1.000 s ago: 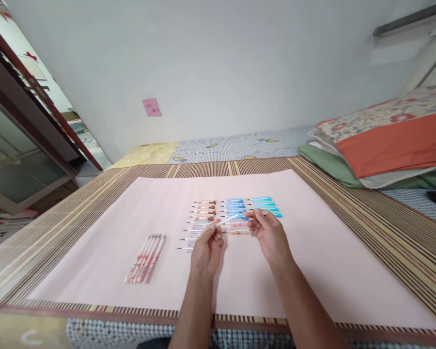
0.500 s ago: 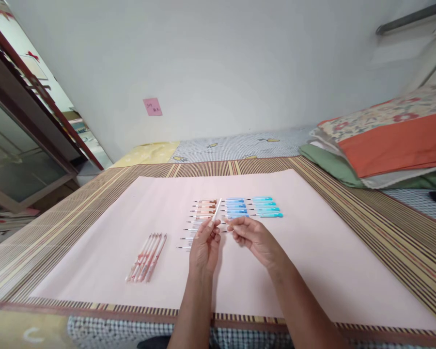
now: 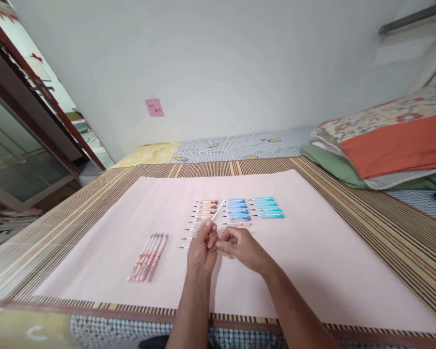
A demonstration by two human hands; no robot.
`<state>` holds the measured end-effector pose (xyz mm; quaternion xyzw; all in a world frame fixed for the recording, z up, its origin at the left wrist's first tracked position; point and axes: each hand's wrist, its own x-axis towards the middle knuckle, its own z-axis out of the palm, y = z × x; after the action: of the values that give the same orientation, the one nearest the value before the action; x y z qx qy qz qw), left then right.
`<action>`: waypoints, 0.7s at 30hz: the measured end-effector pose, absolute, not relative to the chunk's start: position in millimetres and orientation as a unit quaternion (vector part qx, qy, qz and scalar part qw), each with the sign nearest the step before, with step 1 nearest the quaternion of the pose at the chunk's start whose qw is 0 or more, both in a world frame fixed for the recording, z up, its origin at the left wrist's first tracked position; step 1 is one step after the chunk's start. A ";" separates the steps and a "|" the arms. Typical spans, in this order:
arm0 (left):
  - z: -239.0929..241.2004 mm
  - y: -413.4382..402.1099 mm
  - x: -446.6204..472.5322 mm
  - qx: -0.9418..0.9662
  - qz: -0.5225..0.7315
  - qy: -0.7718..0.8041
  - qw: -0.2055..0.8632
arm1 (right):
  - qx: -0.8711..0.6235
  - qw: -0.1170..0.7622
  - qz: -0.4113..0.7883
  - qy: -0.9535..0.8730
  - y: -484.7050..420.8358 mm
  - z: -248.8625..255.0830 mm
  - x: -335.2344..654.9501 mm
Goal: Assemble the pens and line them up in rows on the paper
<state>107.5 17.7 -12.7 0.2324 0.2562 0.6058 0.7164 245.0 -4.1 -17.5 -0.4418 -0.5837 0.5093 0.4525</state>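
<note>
Left hand clamps its fingers on a white tube; right hand's grip, partly hidden, I cannot tell.

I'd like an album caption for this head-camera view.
Above pens in rows on a pink sheet, the left hand holds a slim white stick, the right hand close beside it.

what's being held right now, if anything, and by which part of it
The left hand holds a white stick by its near end, far end free. Whether the right hand holds anything cannot be told.
</note>
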 end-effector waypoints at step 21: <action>-25.3 18.7 118.5 0.168 0.555 0.261 0.772 | -0.465 0.693 0.393 -0.386 6.7 -6.3 277.8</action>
<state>118.5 18.7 -25.3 0.1679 0.2609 0.5552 0.7717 277.8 6.7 -6.3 -0.4648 -0.3855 0.3933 0.6933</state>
